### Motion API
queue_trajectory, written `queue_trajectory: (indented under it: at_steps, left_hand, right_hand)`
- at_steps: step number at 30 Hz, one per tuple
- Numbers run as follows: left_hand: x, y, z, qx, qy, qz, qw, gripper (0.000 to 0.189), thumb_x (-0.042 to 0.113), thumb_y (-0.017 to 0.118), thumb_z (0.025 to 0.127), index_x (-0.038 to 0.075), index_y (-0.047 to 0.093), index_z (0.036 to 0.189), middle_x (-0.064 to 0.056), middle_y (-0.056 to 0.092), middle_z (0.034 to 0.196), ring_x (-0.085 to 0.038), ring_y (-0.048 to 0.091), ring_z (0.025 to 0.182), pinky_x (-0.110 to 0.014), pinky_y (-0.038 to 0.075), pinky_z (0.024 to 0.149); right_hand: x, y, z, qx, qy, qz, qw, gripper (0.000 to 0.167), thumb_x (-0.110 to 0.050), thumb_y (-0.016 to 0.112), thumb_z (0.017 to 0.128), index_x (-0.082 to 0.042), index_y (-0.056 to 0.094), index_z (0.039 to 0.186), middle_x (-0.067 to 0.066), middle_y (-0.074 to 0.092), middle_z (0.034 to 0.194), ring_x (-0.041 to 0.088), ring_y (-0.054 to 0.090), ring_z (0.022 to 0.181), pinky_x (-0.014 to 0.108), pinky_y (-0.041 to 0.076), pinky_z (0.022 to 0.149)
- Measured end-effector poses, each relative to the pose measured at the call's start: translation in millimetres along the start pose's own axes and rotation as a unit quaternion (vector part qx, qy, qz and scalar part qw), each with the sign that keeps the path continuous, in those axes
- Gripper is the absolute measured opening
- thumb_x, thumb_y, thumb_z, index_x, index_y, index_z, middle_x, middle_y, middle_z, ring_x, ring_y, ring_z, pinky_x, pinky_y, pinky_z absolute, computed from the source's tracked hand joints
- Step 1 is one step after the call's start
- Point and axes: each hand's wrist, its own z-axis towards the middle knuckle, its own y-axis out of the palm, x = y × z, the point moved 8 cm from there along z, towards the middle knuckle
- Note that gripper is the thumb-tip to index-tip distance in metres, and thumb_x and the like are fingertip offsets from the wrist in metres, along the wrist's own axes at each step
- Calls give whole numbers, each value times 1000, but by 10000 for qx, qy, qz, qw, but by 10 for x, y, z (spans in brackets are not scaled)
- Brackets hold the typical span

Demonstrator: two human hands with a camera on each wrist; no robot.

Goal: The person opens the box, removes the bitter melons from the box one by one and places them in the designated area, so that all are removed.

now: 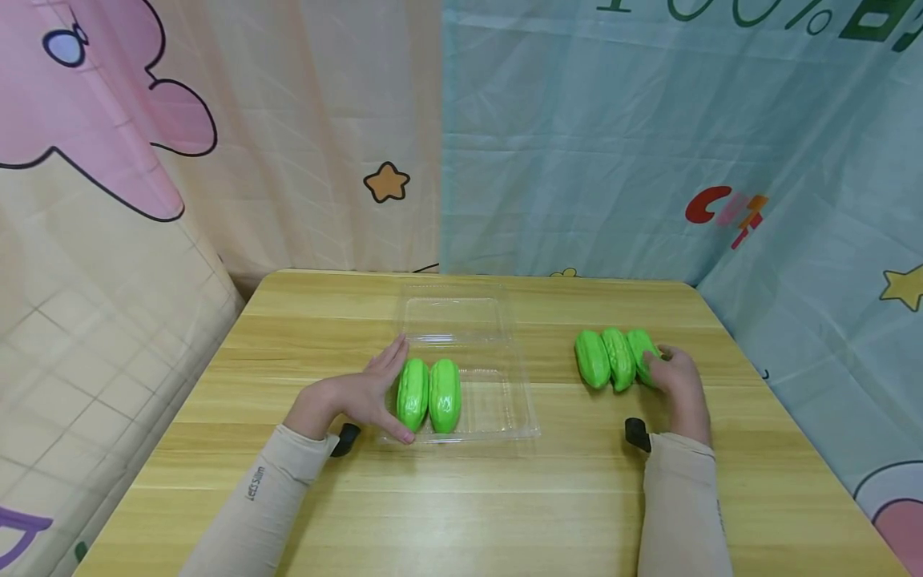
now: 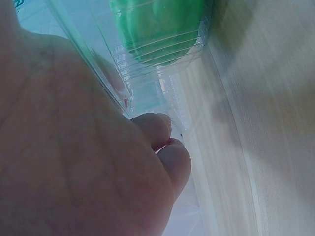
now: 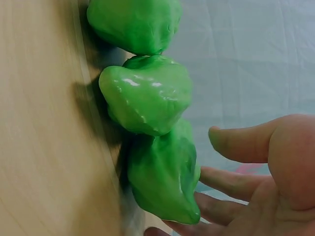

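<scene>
A wooden table (image 1: 461, 505) fills the lower frame. At centre, a clear container (image 1: 497, 401) stands open. The left hand (image 1: 364, 393) spreads along its left side; at right, the right hand (image 1: 681, 389), thumb apart, touches the rightmost of three green vegetables (image 1: 593, 361). Two matching vegetables (image 1: 445, 395) lie in the container's left half.

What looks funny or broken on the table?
Nothing stands out. Two green vegetables lie neatly in the open clear box, and three more sit in a row near the right hand. I see nothing spilled or broken.
</scene>
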Motion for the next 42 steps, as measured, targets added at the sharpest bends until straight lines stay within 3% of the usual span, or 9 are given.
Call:
queue_trajectory:
  at_steps: [4,13,24,35,42]
  left_hand:
    - [-2,-5,-2,9,20,-1,10000,149,54,90,68,1,-19,156,-14,-27,163,-36,-17,149,-58,7,118]
    - [9,-2,7,14,76,-19,10000,149,52,91,69,1,-19,156,-14,-27,163,-35,-17,149,-57,5,119]
    - [-21,12,3,27,103,-26,9999,150,56,90,68,1,-19,156,-15,-27,163,-36,-17,149,-58,5,118]
    - [-23,5,5,9,87,-51,9999,149,55,90,69,3,-20,156,-13,-28,162,-35,-18,149,-58,5,118]
    - [-21,-2,-2,22,77,-69,9999,150,54,90,68,3,-20,156,-13,-28,162,-34,-19,149,-58,4,118]
  right_hand:
    - [-46,-53,-42,205,39,176,9996,74,-40,36,108,8,9,157,35,11,159,54,15,144,62,21,115]
    - [-353,-224,-242,809,-502,369,9948,86,-54,40,103,2,6,160,30,10,162,51,13,146,62,19,115]
    - [-815,-233,-603,1073,-1029,1146,9822,98,-61,53,96,-13,0,163,12,7,167,39,8,151,60,17,117]
    - [-1174,-84,-774,1083,-1599,1211,9737,95,-52,62,96,-12,10,163,14,20,165,35,21,149,56,27,115]
    - [-1395,196,-829,535,-1843,1310,9726,95,-48,67,95,-15,11,163,15,25,163,34,28,147,57,32,113]
